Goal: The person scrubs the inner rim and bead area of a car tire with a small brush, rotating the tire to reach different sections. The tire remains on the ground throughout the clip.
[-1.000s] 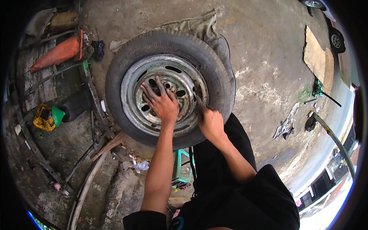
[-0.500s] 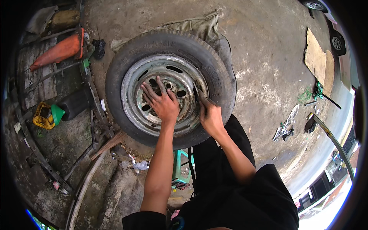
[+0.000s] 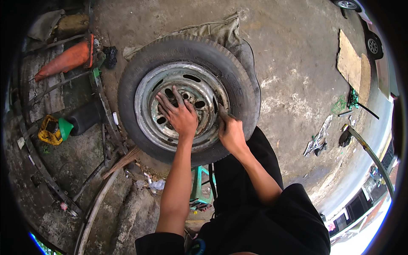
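Observation:
A worn black tyre (image 3: 135,80) on a scuffed grey steel wheel rim (image 3: 143,111) lies face up in front of me. My left hand (image 3: 182,118) rests on the hub area in the rim's middle, its darkened fingers spread apart over the slots. On the rim's right side, my right hand (image 3: 232,131) presses its fingers to the inner edge, near one oval slot. Those fingers are curled together, and whatever they may grip is hidden. Dirt darkens the fingertips of both hands.
Greyish cloth (image 3: 225,32) lies beyond the tyre. A green plastic stool (image 3: 201,185) stands below it. To the left are an orange traffic cone (image 3: 68,58), a green funnel (image 3: 65,128) and metal framing. Flat cardboard (image 3: 349,59) and tools (image 3: 316,140) lie at the right.
My right hand has shifted slightly along the rim edge, its fingertips a little lower. The left hand stays spread on the hub area. The view has moved only a little.

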The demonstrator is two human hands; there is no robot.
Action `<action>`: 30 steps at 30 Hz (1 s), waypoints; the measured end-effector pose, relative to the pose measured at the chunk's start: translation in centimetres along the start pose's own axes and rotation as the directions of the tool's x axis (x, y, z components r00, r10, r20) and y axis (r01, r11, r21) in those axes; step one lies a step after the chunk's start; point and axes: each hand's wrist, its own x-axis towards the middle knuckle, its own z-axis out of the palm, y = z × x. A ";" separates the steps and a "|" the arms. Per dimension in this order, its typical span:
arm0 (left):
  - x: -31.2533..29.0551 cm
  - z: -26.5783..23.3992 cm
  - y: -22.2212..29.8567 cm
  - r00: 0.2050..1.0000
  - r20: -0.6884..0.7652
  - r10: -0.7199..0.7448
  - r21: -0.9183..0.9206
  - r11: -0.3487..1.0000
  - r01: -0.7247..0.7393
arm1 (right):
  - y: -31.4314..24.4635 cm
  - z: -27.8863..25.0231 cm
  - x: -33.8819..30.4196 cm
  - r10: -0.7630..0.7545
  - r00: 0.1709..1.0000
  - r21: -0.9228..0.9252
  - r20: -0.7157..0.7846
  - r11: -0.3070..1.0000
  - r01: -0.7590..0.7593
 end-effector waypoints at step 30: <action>0.0 -0.1 0.1 1.000 -0.013 0.015 0.001 1.000 -0.015 | 0.4 0.7 0.3 -0.087 0.996 -0.083 -0.010 0.993 0.085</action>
